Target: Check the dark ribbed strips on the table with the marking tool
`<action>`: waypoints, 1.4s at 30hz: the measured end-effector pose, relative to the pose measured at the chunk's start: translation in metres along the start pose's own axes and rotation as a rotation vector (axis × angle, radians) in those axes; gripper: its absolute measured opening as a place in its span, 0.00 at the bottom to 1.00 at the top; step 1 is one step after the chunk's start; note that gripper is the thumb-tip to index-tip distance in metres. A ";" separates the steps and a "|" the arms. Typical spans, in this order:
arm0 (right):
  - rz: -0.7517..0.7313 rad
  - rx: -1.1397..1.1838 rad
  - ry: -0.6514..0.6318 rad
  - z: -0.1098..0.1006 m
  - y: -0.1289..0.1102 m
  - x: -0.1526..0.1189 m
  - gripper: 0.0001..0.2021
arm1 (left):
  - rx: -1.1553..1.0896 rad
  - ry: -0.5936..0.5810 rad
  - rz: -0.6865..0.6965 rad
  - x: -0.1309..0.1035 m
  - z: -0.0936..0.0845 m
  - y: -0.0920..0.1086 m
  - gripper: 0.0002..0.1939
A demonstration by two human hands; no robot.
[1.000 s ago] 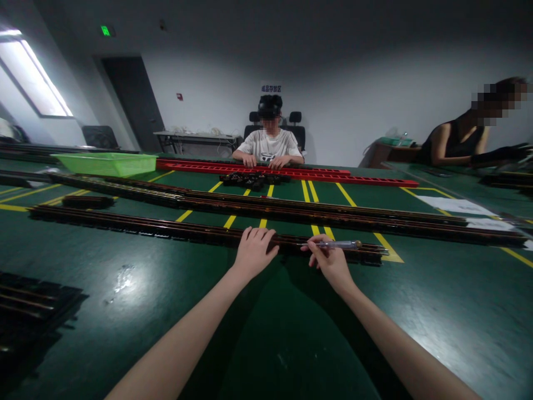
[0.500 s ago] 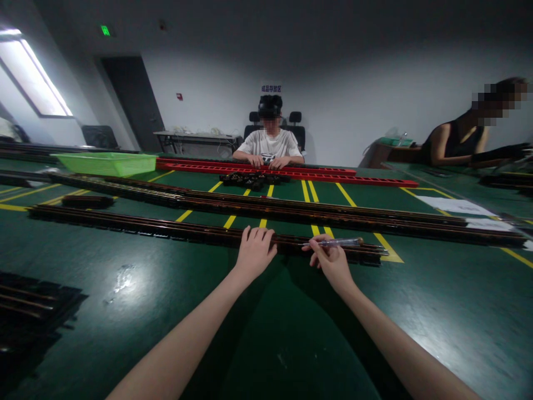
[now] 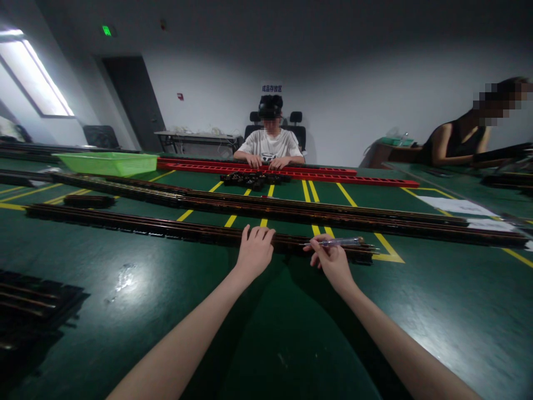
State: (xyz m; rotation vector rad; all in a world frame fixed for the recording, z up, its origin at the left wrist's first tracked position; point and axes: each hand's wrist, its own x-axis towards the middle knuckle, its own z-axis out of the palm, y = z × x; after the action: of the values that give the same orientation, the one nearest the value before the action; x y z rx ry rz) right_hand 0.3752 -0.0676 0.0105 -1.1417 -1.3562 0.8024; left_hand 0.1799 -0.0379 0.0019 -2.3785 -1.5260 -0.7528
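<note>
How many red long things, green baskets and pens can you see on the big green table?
Red long rails: 2
Green basket: 1
Clear pen, held in the right hand: 1
Total: 4

A white back wall (image 3: 353, 105) closes the dim room, with a dark door (image 3: 133, 103) under a green exit sign (image 3: 106, 30). A bright window (image 3: 35, 78) glows at left (the strongest light). Office chairs (image 3: 295, 125) and a grey desk (image 3: 195, 138) stand against the wall.
</note>
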 end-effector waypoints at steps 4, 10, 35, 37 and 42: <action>0.001 -0.015 -0.002 0.000 0.001 0.001 0.21 | 0.003 -0.014 -0.003 0.000 0.000 0.000 0.19; -0.008 0.008 0.010 -0.001 0.003 0.001 0.20 | -0.004 -0.024 -0.001 0.001 -0.002 0.000 0.21; 0.076 0.053 0.098 -0.008 0.009 0.005 0.19 | -0.051 -0.085 -0.018 0.001 -0.006 -0.002 0.23; 0.076 0.044 0.082 -0.008 0.008 0.004 0.19 | -0.052 -0.085 -0.019 0.001 -0.007 -0.001 0.23; 0.040 0.026 0.125 -0.003 0.005 0.001 0.19 | -0.033 -0.083 -0.023 0.001 -0.008 0.001 0.22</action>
State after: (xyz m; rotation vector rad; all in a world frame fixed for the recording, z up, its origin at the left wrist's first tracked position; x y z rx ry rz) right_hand 0.3791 -0.0655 0.0070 -1.1821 -1.2195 0.7618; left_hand 0.1789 -0.0409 0.0096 -2.4489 -1.5878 -0.6973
